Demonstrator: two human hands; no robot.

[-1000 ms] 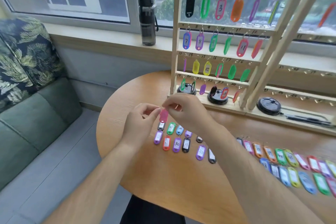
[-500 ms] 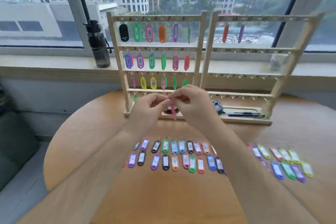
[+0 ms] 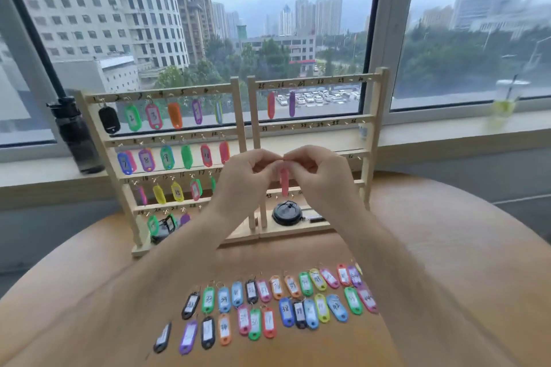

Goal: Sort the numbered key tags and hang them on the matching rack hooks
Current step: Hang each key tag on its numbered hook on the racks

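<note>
1. Head view, centre of frame: the left hand (image 3: 244, 180) and right hand (image 3: 320, 176) are raised with their fingertips meeting. The fingers of both curl inward and pinch the top end of a pink key tag (image 3: 284, 185). Whether they pinch its ring or its body I cannot tell, as it is blurred.
2. The tag is a slim, glossy plastic oval. It hangs straight down, edge-on, just below the fingertips and between the two palms, in front of the lower rails of the right rack (image 3: 374, 128).
3. The left rack (image 3: 235, 116), at centre-left, is pale bare wood. Its four rails carry small metal hooks and handwritten numbers, and hung tags (image 3: 153, 116) in many colours fill most hooks. The right rack stands just beside it, with one orange-red and one purple tag on its top rail.
4. Lower centre: loose tags (image 3: 268, 301) lie in rough rows on the round table (image 3: 447, 247), which is smooth brown wood. They have white paper inserts with handwritten numbers.
5. A dark bottle (image 3: 76, 137) stands on the sill at left. A black round lid (image 3: 286, 213) sits on the right rack's base.
</note>
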